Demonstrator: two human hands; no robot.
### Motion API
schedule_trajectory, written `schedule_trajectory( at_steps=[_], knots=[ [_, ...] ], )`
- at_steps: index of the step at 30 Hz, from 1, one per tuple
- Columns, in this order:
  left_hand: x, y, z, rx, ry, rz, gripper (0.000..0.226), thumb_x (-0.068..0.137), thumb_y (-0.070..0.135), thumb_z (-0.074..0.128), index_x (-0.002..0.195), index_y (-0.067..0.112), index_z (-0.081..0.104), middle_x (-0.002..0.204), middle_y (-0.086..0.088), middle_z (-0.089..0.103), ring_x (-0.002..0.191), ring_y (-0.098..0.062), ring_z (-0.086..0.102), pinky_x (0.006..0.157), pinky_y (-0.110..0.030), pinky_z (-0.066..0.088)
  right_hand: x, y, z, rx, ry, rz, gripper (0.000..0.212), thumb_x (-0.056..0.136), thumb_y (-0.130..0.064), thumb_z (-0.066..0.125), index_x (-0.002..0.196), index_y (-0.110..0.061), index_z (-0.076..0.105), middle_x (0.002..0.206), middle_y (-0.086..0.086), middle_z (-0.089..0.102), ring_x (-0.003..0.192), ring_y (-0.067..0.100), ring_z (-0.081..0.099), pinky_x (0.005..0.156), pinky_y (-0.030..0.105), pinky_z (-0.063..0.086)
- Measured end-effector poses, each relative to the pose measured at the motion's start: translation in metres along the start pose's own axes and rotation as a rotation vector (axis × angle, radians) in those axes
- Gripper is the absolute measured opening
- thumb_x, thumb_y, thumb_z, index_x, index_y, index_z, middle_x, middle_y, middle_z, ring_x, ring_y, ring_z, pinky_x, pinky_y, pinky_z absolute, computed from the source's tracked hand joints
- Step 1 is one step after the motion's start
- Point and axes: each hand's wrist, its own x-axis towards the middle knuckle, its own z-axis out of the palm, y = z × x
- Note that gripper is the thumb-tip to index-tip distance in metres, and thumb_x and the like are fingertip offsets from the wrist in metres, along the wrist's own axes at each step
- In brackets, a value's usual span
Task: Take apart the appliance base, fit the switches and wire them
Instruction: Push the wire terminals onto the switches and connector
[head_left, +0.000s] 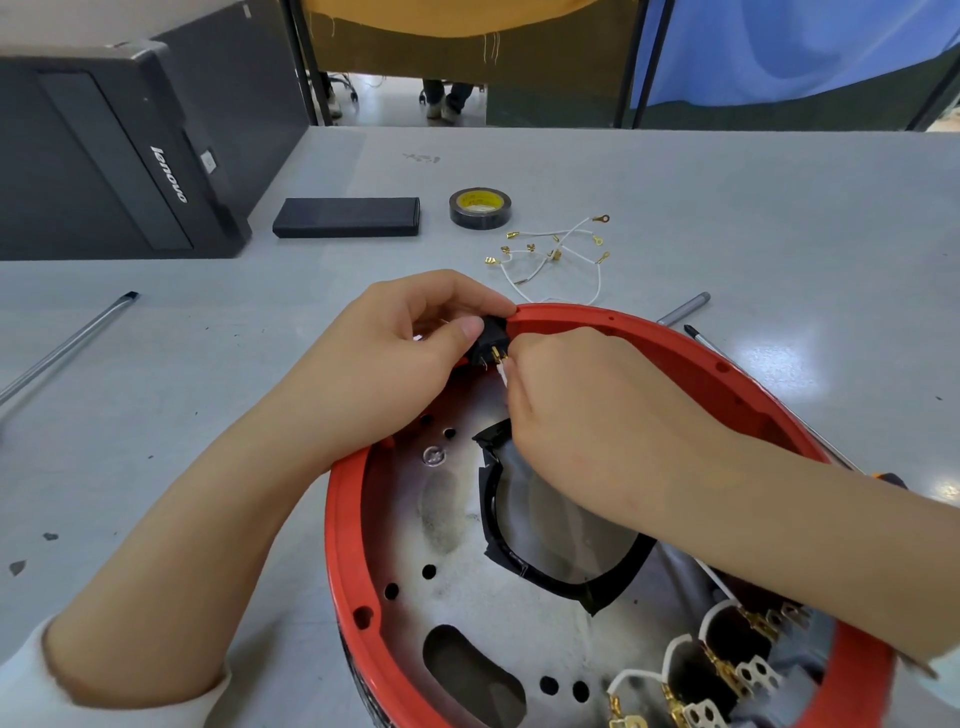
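Left hand (410, 332) pinches black switch (491, 338) at red base (675, 343) rim; right hand (566, 395) pinches white wire (503, 373). Advisable: brace switch, push connector straight onto terminal.

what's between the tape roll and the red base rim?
Head view: a loose bundle of white wires with gold terminals lies between the tape roll and the red base rim.

Bare forearms; white sleeve (31, 686) pushed up left arm.

Left hand (410, 338) gripped black switch (491, 338) at rim of red appliance base (353, 545); right hand (566, 400) pinched white wire (502, 372) at its gold terminals. Loose wires (550, 254), tape roll (480, 208), screwdrivers lay beyond on grey table (727, 208).
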Motion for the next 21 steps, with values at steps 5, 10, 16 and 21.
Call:
schedule_trajectory(
  at_steps=[5,10,16,21],
  knots=[
    [0.000,0.000,0.001,-0.023,0.002,-0.004,0.030,0.098,0.010,0.049,0.099,0.031,0.071,0.099,0.003,0.074,0.101,-0.015,0.067,0.100,-0.044,0.048,0.001,0.004,0.006,-0.008,0.010,0.024,0.056,0.065,-0.014,0.058,0.059,-0.027,0.004,0.045,-0.012,0.009,0.025,0.019,0.036,0.023,0.029,0.033],
    [-0.002,0.001,-0.001,-0.052,-0.002,-0.005,0.029,0.098,0.009,0.051,0.098,0.030,0.072,0.096,0.008,0.074,0.098,-0.009,0.068,0.100,-0.035,0.048,0.001,0.003,-0.006,0.076,-0.115,0.053,0.038,0.091,-0.016,0.048,0.058,-0.024,0.032,0.050,-0.006,0.034,0.048,0.025,0.049,0.047,0.036,0.044],
    [-0.001,-0.001,-0.001,-0.047,-0.009,0.005,0.028,0.098,0.012,0.051,0.098,0.032,0.071,0.098,0.001,0.074,0.101,-0.022,0.066,0.100,-0.045,0.047,0.000,0.000,-0.021,0.235,-0.263,0.187,0.027,0.099,-0.025,0.036,0.076,-0.015,0.049,0.062,-0.003,0.045,0.063,0.018,0.047,0.055,0.027,0.040],
    [-0.002,0.000,-0.001,-0.045,-0.012,0.006,0.027,0.098,0.013,0.051,0.099,0.031,0.072,0.098,0.002,0.074,0.100,-0.023,0.067,0.099,-0.046,0.048,-0.002,0.002,-0.032,0.257,-0.382,0.194,0.031,0.099,-0.028,0.035,0.081,-0.009,0.052,0.076,0.006,0.061,0.066,0.024,0.056,0.062,0.033,0.044]
  ],
)
